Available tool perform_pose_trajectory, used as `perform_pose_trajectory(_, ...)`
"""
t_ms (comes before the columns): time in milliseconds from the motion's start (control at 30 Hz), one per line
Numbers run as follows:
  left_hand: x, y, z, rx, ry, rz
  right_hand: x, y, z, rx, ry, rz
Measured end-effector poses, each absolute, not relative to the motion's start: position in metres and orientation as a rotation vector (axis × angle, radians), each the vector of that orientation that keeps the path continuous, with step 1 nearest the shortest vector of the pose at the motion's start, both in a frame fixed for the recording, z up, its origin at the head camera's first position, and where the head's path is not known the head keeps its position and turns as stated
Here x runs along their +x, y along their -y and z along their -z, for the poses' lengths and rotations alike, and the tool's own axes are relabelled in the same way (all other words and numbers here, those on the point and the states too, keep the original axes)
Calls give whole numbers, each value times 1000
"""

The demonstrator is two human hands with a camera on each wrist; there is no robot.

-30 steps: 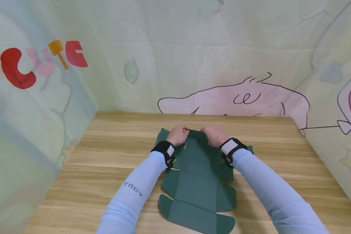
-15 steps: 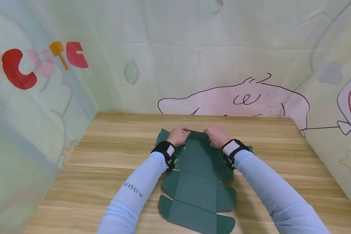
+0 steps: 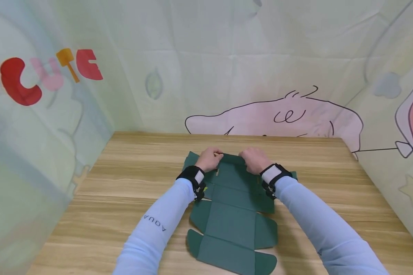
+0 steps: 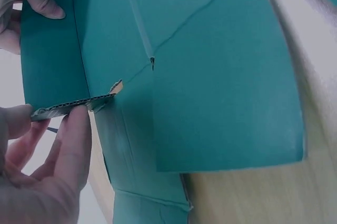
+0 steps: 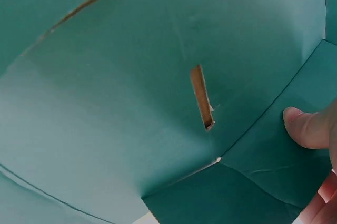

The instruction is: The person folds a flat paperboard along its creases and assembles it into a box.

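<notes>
A dark green cardboard box blank (image 3: 231,219) lies unfolded on the wooden table, its rounded side flaps spread toward the near edge. At its far end a narrow panel is bent upward. My left hand (image 3: 209,159) pinches that panel's left end; in the left wrist view, thumb and fingers of the left hand (image 4: 50,155) hold a small flap edge-on, its corrugated edge showing. My right hand (image 3: 255,159) grips the panel's right part, and in the right wrist view its thumb (image 5: 308,126) presses the inner face. A cut slot (image 5: 201,98) shows bare brown board beside the crease.
The wooden table (image 3: 134,164) extends around the cardboard on all sides. Behind it and to the left hangs a printed cloth backdrop (image 3: 179,76) with cartoon figures and coloured letters. Both wrists wear black straps with small cameras.
My right hand has shifted slightly to the right along the raised far panel since a second ago. The left hand keeps its pinch, and the cardboard stays in place.
</notes>
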State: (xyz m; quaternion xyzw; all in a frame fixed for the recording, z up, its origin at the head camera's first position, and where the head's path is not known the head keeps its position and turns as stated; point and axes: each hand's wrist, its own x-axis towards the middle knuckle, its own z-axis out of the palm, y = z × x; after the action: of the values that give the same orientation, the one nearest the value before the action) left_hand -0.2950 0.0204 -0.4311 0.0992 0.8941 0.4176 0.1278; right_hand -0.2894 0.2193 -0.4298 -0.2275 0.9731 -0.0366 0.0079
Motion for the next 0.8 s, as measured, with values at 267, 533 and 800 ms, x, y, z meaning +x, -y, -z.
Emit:
perform_pose_trajectory(267, -297, -14, 432, 241, -2712, -1271, -288, -221, 431, -710, -3116, 74)
perform_pose_trajectory(533, -294, 1, 430, 173, -2745, -1388, -291, -222, 427, -727, -3210, 7)
perform_pose_trajectory(800, -292, 10, 432, 173, -2760, -1390, -291, -221, 422, -767, -3285, -71)
